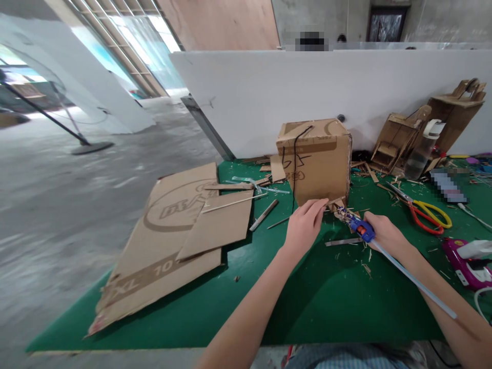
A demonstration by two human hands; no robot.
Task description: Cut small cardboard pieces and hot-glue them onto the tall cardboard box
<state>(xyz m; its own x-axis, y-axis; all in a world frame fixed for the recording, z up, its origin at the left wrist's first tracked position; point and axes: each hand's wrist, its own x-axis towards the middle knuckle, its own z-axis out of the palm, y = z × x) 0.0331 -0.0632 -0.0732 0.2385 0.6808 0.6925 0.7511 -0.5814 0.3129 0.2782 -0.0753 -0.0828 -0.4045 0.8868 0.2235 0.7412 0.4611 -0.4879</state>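
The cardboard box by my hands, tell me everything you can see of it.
The cardboard box is plain brown corrugated board with darker printed bands and marks. It stands upright on the green table before the white wall. A black cord hangs down its front. The left hand touches its lower front edge; the right hand points a glue gun there.

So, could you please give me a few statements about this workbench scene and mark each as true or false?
1. The right hand holds a blue glue gun with a long glue stick trailing behind. True.
2. The left hand rests on the flat cardboard sheets. False: it touches the lower edge of the upright cardboard box.
3. The scissors have yellow and red handles. True.
4. The table has a red surface. False: it is green.
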